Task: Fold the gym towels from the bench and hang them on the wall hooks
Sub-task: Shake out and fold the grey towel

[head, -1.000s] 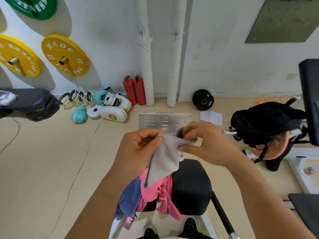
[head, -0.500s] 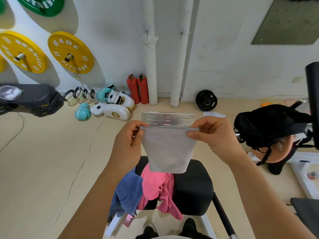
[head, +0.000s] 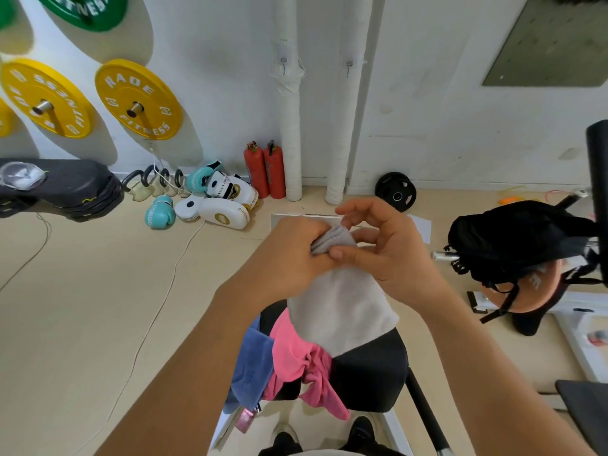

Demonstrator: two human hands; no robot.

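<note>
Three towels are showing in my view: one grey towel [head: 342, 301] that both hands are holding up above the black bench [head: 368, 370], and one pink towel [head: 296, 357] and one blue towel [head: 250, 366] that are lying crumpled on the bench's left part. My left hand [head: 289, 255] is gripping the bunched top edge of the grey towel with curled fingers, and my right hand [head: 391, 255] is pinching the same edge just beside it, the thumb pressing on the cloth. Its long axis is hanging down from the hands toward the bench, and two wall hooks [head: 283, 60] are standing on the white pipes further ahead.
</note>
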